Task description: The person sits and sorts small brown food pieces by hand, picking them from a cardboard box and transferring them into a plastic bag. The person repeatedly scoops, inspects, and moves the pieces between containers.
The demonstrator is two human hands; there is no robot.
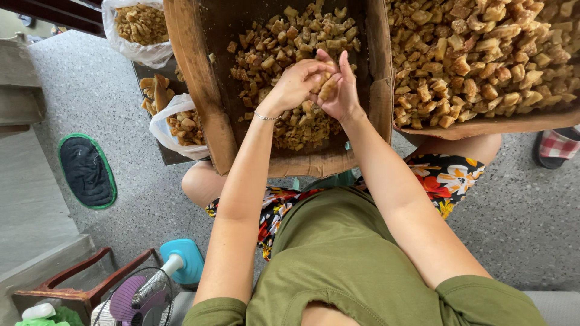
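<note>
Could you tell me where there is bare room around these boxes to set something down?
The speckled floor is free between the dark green-edged mat and the plastic bags of pieces, and again at the right below the big box. The middle cardboard box is crowded: both hands, left hand and right hand, work there.

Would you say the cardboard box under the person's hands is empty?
No, the cardboard box holds many golden-brown chunks, and both hands are pinching one above them.

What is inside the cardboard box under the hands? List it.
The cardboard box holds golden-brown fried chunks. The left hand and right hand cover some; the box floor beneath the pile is hidden.
</note>
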